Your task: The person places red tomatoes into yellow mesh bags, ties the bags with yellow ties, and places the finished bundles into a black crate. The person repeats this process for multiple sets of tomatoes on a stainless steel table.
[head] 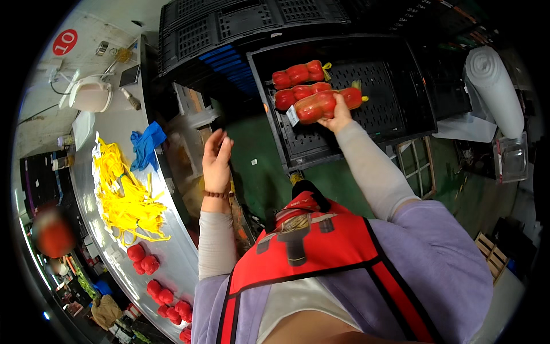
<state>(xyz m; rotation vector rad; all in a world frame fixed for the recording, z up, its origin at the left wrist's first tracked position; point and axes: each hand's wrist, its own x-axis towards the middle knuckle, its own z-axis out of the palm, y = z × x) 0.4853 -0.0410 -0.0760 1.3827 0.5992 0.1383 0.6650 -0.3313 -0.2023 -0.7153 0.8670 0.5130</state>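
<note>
My right hand [339, 117] grips a long netted pack of round red produce [316, 107], perhaps tomatoes or apples, with a white tag at its near-left end. This pack is over a black plastic crate [285, 150] with a slotted floor. Two similar packs lie in the crate: one red pack [298, 74] with a yellow tie at its right end, and another red pack [287, 99] partly hidden by the held one. My left hand [217, 161], a beaded bracelet at the wrist, is empty in the air between the crate and the metal table, its fingers loosely bent.
The steel table [180, 241] at left carries yellow net sleeves [124, 193], a blue glove-like piece [147, 144], several red net bundles [160, 292] and a white kettle-like appliance [91, 93]. Stacked black crates [249, 21] stand behind. A white foam roll [494, 90] is at right.
</note>
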